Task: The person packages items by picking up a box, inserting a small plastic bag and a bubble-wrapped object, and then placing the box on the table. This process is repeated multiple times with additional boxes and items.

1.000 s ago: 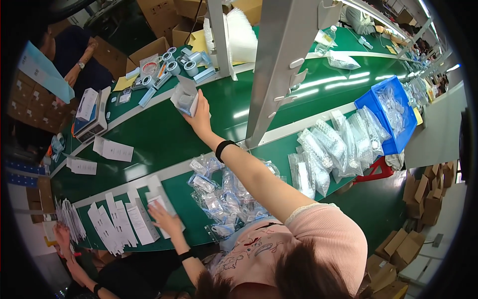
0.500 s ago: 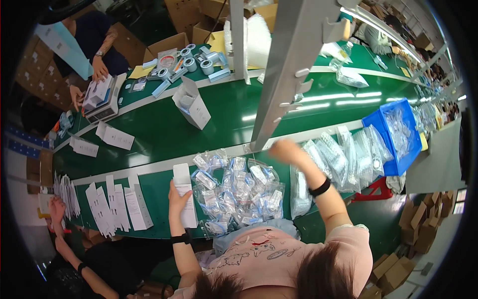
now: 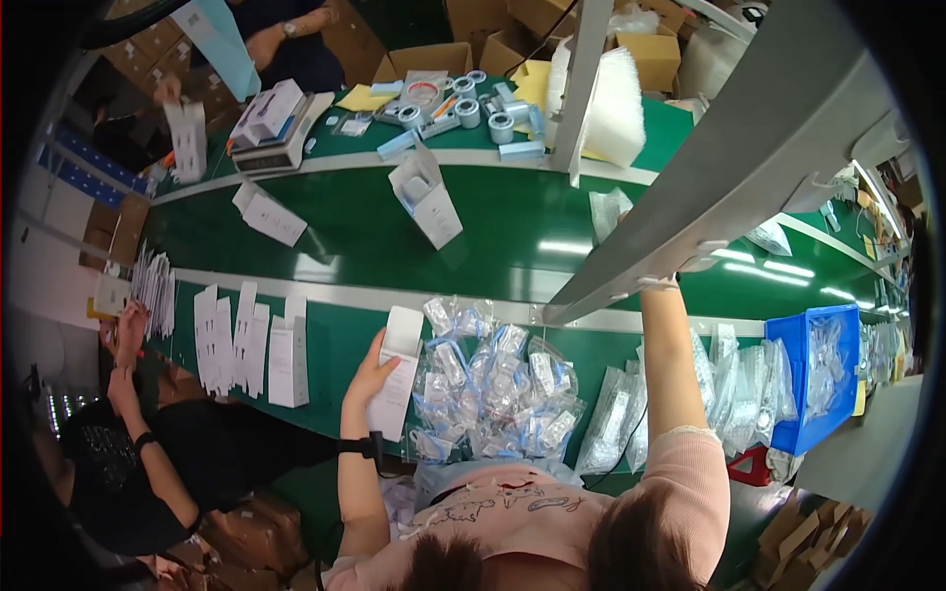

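Observation:
My left hand (image 3: 367, 379) is closed around an upright white box (image 3: 396, 399) with its top flap raised. Just right of that box lies a heap of clear plastic bags (image 3: 498, 384) with white and blue contents. My right forearm (image 3: 670, 345) stretches forward over the green conveyor. The grey metal post (image 3: 709, 177) hides most of that hand, so its grip cannot be made out. Beside the post, close to where the hand is hidden, a clear bag (image 3: 607, 209) shows above the conveyor.
Flat white boxes (image 3: 232, 335) and a standing box (image 3: 288, 360) are at left. Clear padded bags (image 3: 611, 419) and a blue bin (image 3: 803, 433) occupy the right. An open box (image 3: 429, 207) stands on the conveyor (image 3: 345, 227). Across it are tape rolls (image 3: 468, 113) and a scale (image 3: 281, 148); co-workers are nearby.
My right hand has gone forward from above the near table edge to behind the post. The left hand still holds the white box. The view has shifted; a co-worker has lifted a box.

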Tool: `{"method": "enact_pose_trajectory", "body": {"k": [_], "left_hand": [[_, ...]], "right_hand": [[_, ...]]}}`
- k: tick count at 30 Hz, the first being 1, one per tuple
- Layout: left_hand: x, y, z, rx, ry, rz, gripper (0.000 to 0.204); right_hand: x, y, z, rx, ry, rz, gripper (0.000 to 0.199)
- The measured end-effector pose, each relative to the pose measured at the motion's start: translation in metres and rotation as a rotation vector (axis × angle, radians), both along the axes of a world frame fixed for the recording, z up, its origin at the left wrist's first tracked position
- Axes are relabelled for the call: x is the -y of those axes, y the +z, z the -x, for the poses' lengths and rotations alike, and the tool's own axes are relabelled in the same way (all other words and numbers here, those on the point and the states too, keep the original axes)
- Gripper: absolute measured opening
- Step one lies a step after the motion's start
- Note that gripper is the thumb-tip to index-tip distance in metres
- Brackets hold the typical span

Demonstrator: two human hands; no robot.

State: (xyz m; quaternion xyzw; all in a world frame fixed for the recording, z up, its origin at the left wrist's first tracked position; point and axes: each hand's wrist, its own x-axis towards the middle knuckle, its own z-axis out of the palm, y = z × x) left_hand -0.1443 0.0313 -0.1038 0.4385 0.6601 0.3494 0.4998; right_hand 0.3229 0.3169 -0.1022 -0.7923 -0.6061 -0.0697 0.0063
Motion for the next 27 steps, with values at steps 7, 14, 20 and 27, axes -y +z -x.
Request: {"method": "enact_pose_trajectory", "body": {"k": [7,14,20,27], "left_hand": [[-0.014,0.094,-0.030,-0.202,0.024,-0.295,0.072],[-0.004,0.134,-0.071,-0.377,-0.025,-0.470,0.064],[0.015,0.118,-0.110,-0.305,-0.073,-0.426,0.056],[0.032,0.103,-0.151,-0.174,-0.078,-0.609,0.063]], "right_hand": [[0.036,0.002,0.017,-0.406,0.104,0.070,0.047],[0.119,0.056,-0.016,-1.794,-0.085,-0.272,0.042],[0.246,0.129,0.060,-2.821,-0.205,-0.615,0.043],[0.264,0.149,0.174,-1.895,0.134,-0.876,0.039]]}}
